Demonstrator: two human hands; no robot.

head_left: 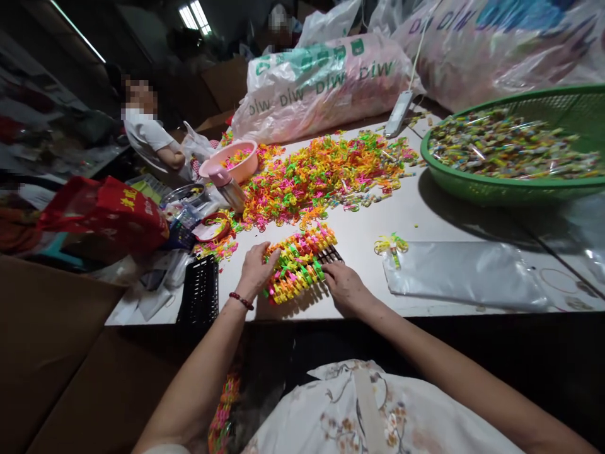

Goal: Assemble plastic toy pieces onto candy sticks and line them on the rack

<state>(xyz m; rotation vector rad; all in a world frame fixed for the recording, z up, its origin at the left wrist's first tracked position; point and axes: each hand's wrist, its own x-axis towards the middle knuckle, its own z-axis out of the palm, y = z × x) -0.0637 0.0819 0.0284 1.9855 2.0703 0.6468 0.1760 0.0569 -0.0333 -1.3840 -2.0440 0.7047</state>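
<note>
A black slotted rack (331, 254) lies near the table's front edge, filled with rows of small bright plastic pieces (297, 265) in yellow, green, orange and pink. My left hand (255, 271) rests against the rack's left end, fingers touching the pieces. On the rack's right side lies my right hand (345, 287), fingers against the pieces and the rack's bare black edge. Neither hand lifts anything. A big loose heap of the same coloured pieces (321, 176) spreads across the table behind the rack.
A green mesh basket (496, 189) of wrapped items sits at right; clear plastic bags (463, 274) lie flat beside my right hand. Another black rack (201, 290), a pink bowl (231, 169) and a red bag (108, 211) stand left. A person sits far left.
</note>
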